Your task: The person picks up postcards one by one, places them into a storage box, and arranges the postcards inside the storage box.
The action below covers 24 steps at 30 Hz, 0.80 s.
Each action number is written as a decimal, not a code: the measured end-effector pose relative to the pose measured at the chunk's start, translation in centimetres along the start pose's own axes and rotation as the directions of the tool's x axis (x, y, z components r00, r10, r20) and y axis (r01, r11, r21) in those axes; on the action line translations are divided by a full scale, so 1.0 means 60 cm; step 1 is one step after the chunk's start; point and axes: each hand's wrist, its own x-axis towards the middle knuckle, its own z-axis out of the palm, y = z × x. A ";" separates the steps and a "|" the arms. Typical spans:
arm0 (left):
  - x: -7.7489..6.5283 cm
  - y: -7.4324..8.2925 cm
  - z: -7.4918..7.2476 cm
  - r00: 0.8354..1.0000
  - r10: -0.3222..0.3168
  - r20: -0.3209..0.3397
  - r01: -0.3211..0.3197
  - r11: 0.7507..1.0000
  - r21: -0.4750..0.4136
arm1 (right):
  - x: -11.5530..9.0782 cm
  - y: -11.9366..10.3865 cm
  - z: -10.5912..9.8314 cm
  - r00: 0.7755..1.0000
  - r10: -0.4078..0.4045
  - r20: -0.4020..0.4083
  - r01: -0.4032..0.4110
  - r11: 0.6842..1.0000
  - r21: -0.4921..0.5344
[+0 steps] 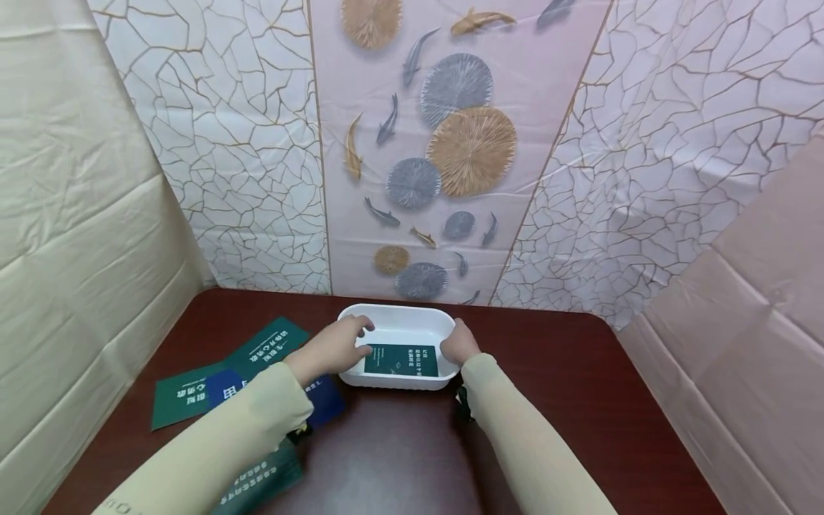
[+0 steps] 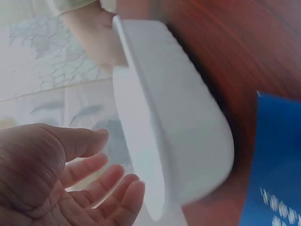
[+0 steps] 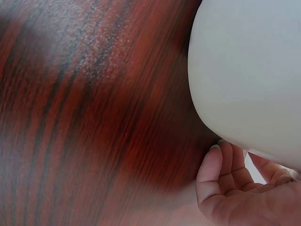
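Observation:
A white plastic tray with rounded ends sits near the back of the table. A dark green card printed with white characters lies inside it. My right hand grips the tray's right end at the rim; in the right wrist view, curled fingers sit against the white wall. Over the left end hovers my left hand, thumb and fingers spread and loosely bent. The left wrist view shows nothing between that thumb and the fingers, which are beside the tray's rim.
On the left of the dark red table lie several green and blue cards, among them a green card and a blue card. My left forearm covers part of them. Patterned cloth hangs behind the table.

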 end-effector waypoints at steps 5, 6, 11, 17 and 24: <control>-0.040 -0.035 -0.024 0.997 -0.059 -0.040 0.060 0.998 0.015 | 0.000 -0.003 -0.004 1.000 0.013 0.007 -0.013 1.000 -0.005; -0.049 -0.044 -0.026 0.997 -0.073 -0.040 0.073 0.997 0.016 | 0.000 -0.003 -0.003 1.000 0.013 0.010 -0.013 1.000 -0.009; -0.091 -0.083 -0.030 0.994 -0.108 -0.007 0.108 0.994 0.007 | 0.001 -0.001 0.000 1.000 0.015 0.012 -0.015 1.000 -0.002; -0.135 -0.111 -0.021 0.989 -0.141 0.042 0.139 0.988 0.061 | -0.001 -0.003 -0.001 1.000 -0.006 0.005 0.006 1.000 0.005; -0.179 -0.123 0.002 0.983 -0.172 0.067 0.159 0.974 0.160 | 0.002 -0.004 0.001 1.000 0.000 0.005 0.000 1.000 -0.004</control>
